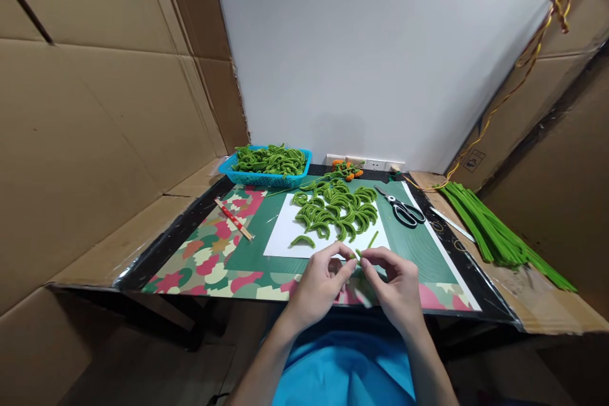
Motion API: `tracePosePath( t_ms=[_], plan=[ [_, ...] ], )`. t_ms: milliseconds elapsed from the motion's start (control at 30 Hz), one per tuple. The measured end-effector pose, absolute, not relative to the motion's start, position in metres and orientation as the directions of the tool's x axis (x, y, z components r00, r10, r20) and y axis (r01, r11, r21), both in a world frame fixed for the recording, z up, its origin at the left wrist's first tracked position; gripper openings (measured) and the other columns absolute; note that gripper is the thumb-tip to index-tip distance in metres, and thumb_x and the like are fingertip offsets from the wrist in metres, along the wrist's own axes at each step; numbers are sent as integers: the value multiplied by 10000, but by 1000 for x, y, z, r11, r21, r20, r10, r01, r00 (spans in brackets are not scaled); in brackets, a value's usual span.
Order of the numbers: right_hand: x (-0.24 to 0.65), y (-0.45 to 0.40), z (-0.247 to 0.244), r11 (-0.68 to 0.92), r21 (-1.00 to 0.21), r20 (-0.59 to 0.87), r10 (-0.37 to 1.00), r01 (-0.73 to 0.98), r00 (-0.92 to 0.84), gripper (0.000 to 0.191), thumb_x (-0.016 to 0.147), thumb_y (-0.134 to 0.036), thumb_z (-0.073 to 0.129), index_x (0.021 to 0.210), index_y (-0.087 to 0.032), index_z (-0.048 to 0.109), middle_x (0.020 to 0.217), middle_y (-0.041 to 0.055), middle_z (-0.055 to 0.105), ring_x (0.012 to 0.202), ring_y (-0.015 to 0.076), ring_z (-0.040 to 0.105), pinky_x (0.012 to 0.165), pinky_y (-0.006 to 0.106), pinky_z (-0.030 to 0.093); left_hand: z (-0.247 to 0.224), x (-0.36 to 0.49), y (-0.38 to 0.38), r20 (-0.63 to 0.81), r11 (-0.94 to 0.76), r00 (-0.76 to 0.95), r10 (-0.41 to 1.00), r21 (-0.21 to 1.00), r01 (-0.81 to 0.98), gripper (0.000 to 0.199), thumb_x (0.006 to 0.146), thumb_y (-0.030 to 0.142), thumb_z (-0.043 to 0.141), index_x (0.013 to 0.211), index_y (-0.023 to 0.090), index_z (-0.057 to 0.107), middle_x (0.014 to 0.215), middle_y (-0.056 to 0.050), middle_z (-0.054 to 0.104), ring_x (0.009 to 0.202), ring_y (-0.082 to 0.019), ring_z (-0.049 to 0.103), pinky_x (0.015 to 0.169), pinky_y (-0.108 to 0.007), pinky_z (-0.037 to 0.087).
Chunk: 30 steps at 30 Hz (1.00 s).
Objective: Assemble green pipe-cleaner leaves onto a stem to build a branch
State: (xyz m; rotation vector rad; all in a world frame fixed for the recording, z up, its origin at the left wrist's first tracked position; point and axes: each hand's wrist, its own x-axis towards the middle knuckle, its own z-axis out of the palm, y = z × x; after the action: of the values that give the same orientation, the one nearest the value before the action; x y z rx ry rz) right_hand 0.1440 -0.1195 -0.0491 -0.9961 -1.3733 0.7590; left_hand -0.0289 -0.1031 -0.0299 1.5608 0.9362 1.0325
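Near the front edge of the table, my left hand (pixel 323 276) and my right hand (pixel 394 279) pinch a small green pipe cleaner (pixel 358 254) between their fingertips. Part of that piece is hidden by the fingers. A straight green piece (pixel 373 239) shows just beyond my right fingertips; whether it joins the held one, I cannot tell. Right beyond my hands, many bent, leaf-like pipe cleaner pieces (pixel 320 229) are heaped on a white sheet of paper (pixel 276 242). One curved piece (pixel 302 241) lies apart at the front left of the heap.
A blue basket (pixel 264 180) of green pieces stands at the back left. Black-handled scissors (pixel 404 212) and a bundle of straight pipe cleaners (pixel 495 225) lie to the right. Red-wrapped chopsticks (pixel 233 219) are at left; orange-and-green pieces (pixel 349 170) sit by the wall. Cardboard (pixel 95 108) encloses the sides.
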Motion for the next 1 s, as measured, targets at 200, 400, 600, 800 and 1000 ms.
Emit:
tracePosePath(
  t_ms=[200, 400, 600, 800, 1000],
  plan=[
    [146, -120, -51, 411, -907, 419, 904, 95, 84, 110, 953, -291, 754, 990, -212, 821, 925, 66, 809, 838, 214, 767, 740, 288, 611, -30, -28, -104, 146, -161, 310, 939, 987, 25, 219, 988, 395, 689, 1005, 180, 653, 773, 30, 593, 539, -100, 550, 487, -200, 429],
    [146, -118, -49, 420, -902, 426, 904, 101, 45, 122, 971, -307, 741, 991, -214, 817, 935, 69, 803, 861, 218, 758, 756, 294, 608, -30, -28, -101, 144, -161, 305, 942, 986, 33, 264, 971, 436, 703, 1005, 176, 673, 843, 6, 624, 566, -110, 573, 462, -200, 450],
    [145, -117, -49, 402, -915, 404, 914, 45, 36, 198, 957, -325, 769, 1117, -211, 783, 906, 54, 795, 800, 200, 754, 749, 290, 614, -29, -30, -101, 115, -137, 326, 938, 990, 45, 279, 989, 465, 683, 1013, 190, 638, 708, 47, 571, 560, -118, 568, 500, -209, 463],
    [145, -115, -50, 385, -923, 384, 923, 26, -23, 227, 983, -345, 743, 1171, -220, 758, 901, 34, 775, 819, 183, 735, 767, 271, 592, -26, -30, -101, 129, -159, 359, 924, 986, 58, 296, 1024, 472, 623, 1004, 180, 666, 652, 50, 548, 560, -122, 554, 522, -216, 463],
    [145, -115, -48, 372, -928, 370, 927, 29, -61, 278, 1009, -363, 708, 1253, -232, 725, 904, 27, 754, 822, 184, 724, 766, 274, 579, -27, -29, -101, 116, -131, 320, 940, 991, 26, 286, 1011, 478, 643, 1034, 194, 632, 659, 57, 561, 523, -107, 549, 498, -200, 435]
  ],
)
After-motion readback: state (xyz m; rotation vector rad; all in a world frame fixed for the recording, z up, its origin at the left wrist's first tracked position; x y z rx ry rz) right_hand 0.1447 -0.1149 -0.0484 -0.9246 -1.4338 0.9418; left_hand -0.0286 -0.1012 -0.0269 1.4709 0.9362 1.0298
